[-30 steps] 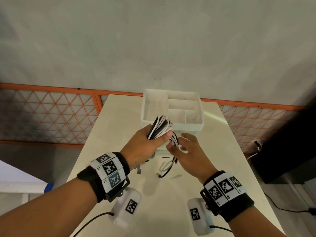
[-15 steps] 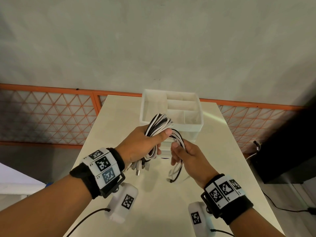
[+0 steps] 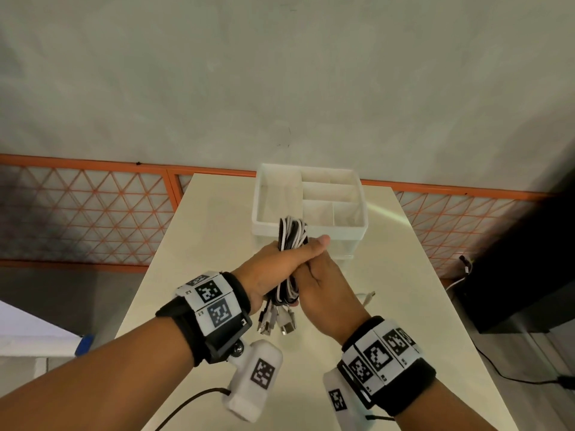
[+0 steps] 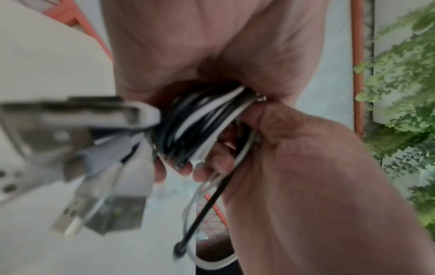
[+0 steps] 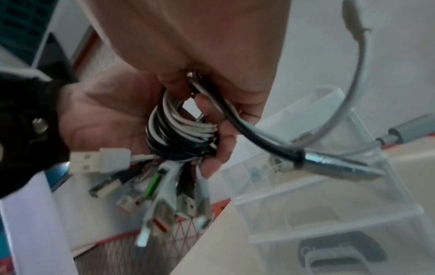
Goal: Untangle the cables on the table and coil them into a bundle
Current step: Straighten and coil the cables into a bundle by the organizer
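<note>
A coil of black and white cables stands upright above the table, with my left hand gripping it round the middle, thumb across the front. Several USB plugs hang below the fist. My right hand presses against the coil from the right and pinches two loose tails, one black and one white. In the right wrist view the black tail ends in a silver plug and the coil lies in my left palm. The left wrist view shows the coil and the tails dangling.
A white divided organiser box sits at the far middle of the cream table, just beyond my hands. It stands on clear plastic drawers. An orange lattice railing runs behind the table. A dark cabinet stands to the right.
The right hand has come up from the loose strands and closed against the coil. The coil has turned more upright, and the slack loop below the hands is gone.
</note>
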The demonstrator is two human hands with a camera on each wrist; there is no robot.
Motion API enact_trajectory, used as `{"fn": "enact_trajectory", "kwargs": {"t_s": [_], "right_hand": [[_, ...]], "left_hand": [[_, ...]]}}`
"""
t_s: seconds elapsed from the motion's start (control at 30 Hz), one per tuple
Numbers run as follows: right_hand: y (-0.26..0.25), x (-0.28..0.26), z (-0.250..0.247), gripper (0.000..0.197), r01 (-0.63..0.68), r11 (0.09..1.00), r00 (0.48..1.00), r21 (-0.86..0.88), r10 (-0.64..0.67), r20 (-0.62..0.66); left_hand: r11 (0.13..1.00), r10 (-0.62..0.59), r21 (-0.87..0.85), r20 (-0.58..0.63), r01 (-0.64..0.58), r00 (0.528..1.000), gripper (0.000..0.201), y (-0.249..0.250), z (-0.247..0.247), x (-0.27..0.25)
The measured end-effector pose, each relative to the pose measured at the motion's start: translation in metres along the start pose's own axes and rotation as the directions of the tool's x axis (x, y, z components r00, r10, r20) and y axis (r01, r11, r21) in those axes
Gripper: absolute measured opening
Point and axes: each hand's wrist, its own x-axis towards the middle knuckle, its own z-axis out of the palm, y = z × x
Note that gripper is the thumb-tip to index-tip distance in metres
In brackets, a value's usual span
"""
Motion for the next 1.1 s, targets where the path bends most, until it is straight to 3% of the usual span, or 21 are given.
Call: {"fn": "enact_trajectory", "kwargs": {"t_s": [0.13,0.23,0.43,0.5,0.6,0.67,0.77,0.83,0.93,1.0,1.1], "right_hand": [[-0.007,-0.004,-0.001,0.027,0.035,0.998,0.998,-0.050,-0.033,0.047],[-0.003,-0.005,-0.004,0.021,0.067,0.997,0.997,-0.029,-0.068,-0.043],[0.001,-0.009,0.002,0.030,0.140,0.965,0.985,-0.223,-0.159,-0.071],[-0.003,-0.013,0.001,0.031,0.151,0.963,0.985,-0.224,-0.165,-0.048],[0.001,-0.018,0.001,0.056,0.077,0.986,0.994,-0.150,-0.087,-0.060],[0.007,-0.019,-0.002,0.045,0.050,0.996,0.992,-0.077,-0.058,-0.115],[0.016,-0.019,-0.012,0.004,-0.044,0.997,0.999,0.062,0.042,0.033],[0.020,-0.021,-0.020,0.018,-0.137,0.986,0.983,0.097,0.124,0.135],[0.026,-0.021,-0.029,0.016,-0.249,0.957,0.943,0.149,0.205,0.262],[0.027,-0.020,-0.035,0.017,-0.318,0.939,0.895,0.133,0.250,0.370],[0.022,-0.009,-0.045,0.008,-0.382,0.924,0.829,-0.018,0.351,0.436]], "left_hand": [[0.967,0.005,-0.248,-0.217,-0.060,0.976,0.036,-0.002,-0.002,0.006],[0.949,0.023,-0.301,-0.242,-0.097,0.970,0.019,-0.003,-0.004,0.004],[0.954,0.107,-0.260,-0.164,-0.148,0.981,0.028,0.003,-0.004,-0.002],[0.946,0.150,-0.247,-0.240,-0.210,0.959,0.026,0.005,-0.004,-0.002],[0.929,0.200,-0.228,-0.347,-0.290,0.916,0.025,0.011,-0.009,-0.002],[0.893,0.199,-0.313,-0.367,-0.322,0.909,0.017,0.014,-0.015,-0.002],[0.865,0.230,-0.364,-0.325,-0.346,0.917,0.013,0.013,-0.024,-0.005],[0.856,0.258,-0.377,-0.281,-0.354,0.924,0.012,0.012,-0.029,-0.008],[0.872,0.290,-0.360,-0.165,-0.331,0.943,0.013,0.010,-0.034,-0.012],[0.932,0.296,-0.212,-0.024,-0.294,0.955,0.018,0.008,-0.036,-0.016],[0.945,0.191,0.244,0.128,-0.218,0.973,0.032,0.004,-0.028,-0.019]]}}
